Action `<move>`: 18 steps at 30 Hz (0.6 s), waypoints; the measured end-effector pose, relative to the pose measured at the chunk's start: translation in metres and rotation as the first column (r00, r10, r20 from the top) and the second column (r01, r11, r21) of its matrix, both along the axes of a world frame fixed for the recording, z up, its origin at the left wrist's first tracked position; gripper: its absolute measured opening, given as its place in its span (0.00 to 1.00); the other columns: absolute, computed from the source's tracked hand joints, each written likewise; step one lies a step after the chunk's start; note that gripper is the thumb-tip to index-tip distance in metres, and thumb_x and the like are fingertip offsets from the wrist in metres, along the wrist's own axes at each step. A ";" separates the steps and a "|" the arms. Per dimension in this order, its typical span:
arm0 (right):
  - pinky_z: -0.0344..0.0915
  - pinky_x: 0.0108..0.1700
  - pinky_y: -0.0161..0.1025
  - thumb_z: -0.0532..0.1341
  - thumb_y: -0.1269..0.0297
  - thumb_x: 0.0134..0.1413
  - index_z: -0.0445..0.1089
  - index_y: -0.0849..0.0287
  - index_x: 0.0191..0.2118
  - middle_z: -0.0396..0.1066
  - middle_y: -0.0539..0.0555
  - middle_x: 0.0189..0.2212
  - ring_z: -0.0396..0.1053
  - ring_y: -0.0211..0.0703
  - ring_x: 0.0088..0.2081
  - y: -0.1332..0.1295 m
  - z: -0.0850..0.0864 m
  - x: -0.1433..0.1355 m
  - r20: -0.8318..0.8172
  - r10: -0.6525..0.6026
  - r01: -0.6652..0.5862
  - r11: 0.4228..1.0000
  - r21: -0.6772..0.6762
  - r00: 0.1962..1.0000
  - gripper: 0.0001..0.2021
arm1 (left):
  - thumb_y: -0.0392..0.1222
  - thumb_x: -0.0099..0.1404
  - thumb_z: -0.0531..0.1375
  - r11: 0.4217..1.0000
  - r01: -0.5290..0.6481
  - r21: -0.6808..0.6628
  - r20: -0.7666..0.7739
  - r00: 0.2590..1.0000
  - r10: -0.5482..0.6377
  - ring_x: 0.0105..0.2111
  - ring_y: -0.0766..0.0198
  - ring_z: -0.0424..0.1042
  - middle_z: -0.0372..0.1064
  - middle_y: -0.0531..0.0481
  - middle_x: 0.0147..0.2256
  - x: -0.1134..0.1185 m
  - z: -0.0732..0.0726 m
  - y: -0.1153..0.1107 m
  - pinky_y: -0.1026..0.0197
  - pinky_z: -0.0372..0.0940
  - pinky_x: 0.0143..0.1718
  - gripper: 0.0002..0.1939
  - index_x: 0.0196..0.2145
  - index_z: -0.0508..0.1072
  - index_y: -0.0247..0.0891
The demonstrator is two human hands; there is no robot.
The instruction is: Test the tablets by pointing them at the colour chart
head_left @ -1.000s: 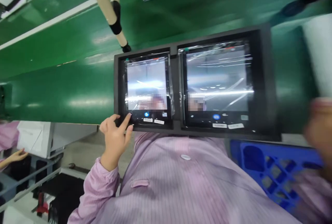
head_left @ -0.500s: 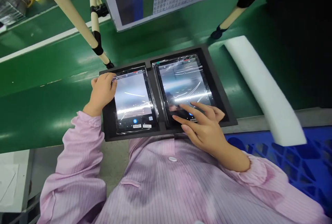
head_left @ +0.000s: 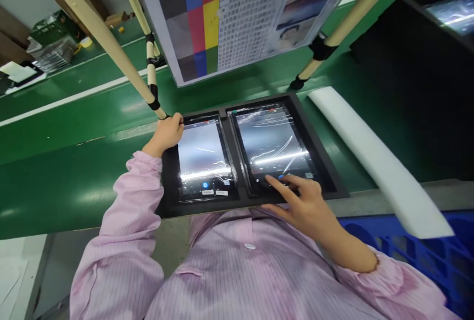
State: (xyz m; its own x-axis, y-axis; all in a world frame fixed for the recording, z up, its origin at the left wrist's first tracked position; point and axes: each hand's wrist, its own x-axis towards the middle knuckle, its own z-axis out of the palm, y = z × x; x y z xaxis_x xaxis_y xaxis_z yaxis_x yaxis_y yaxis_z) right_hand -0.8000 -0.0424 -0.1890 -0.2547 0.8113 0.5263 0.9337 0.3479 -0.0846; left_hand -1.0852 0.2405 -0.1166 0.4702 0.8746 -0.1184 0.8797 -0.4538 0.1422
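Two tablets lie side by side in a black foam tray (head_left: 242, 192), both with lit screens under clear film. My left hand (head_left: 166, 135) is at the tray's far left corner, beside the left tablet (head_left: 203, 149). Its fingers are closed over the corner, and their tips are partly hidden. Over the near end of the right tablet (head_left: 272, 137) is my right hand (head_left: 301, 201), with nothing held and the fingers apart. Its index fingertip is at the lower part of the screen; whether it touches the glass I cannot tell.
A printed chart board (head_left: 240, 23) with colour blocks hangs beyond the tray between beige pipes (head_left: 107, 38). A white foam strip (head_left: 377, 157) lies on the green bench (head_left: 66, 181) at right. Beyond it stands a dark box (head_left: 411, 78); a blue crate (head_left: 411, 246) sits below.
The view has tilted, showing more of the chart board and the dark box. My right index finger stays extended while the other fingers are more bent. My left hand stays at the tray corner.
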 end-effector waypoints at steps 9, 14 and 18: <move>0.63 0.47 0.50 0.56 0.49 0.67 0.57 0.54 0.67 0.62 0.64 0.51 0.63 0.50 0.44 0.013 -0.005 0.022 -0.087 0.027 -0.031 0.998 -0.052 0.996 0.28 | 0.41 0.73 0.49 0.998 -0.050 0.037 0.106 0.993 0.046 0.41 0.51 0.73 0.72 0.44 0.36 0.018 0.016 0.004 0.48 0.60 0.49 0.06 0.41 0.63 0.39; 0.62 0.50 0.52 0.55 0.41 0.64 0.58 0.51 0.67 0.62 0.62 0.55 0.64 0.54 0.51 0.025 0.023 0.005 -0.248 0.067 -0.085 0.994 -0.064 0.966 0.32 | 0.43 0.71 0.49 0.994 -0.055 0.099 0.274 0.961 0.026 0.38 0.56 0.70 0.70 0.49 0.35 0.010 0.066 -0.020 0.53 0.62 0.45 0.05 0.37 0.59 0.42; 0.62 0.54 0.51 0.50 0.39 0.67 0.48 0.48 0.72 0.64 0.59 0.59 0.64 0.53 0.56 0.047 0.044 -0.025 -0.508 0.126 -0.181 0.982 -0.061 0.852 0.34 | 0.45 0.68 0.52 0.985 0.001 0.174 0.494 0.865 -0.089 0.39 0.57 0.69 0.69 0.49 0.37 -0.006 0.104 -0.069 0.51 0.62 0.46 0.06 0.35 0.58 0.43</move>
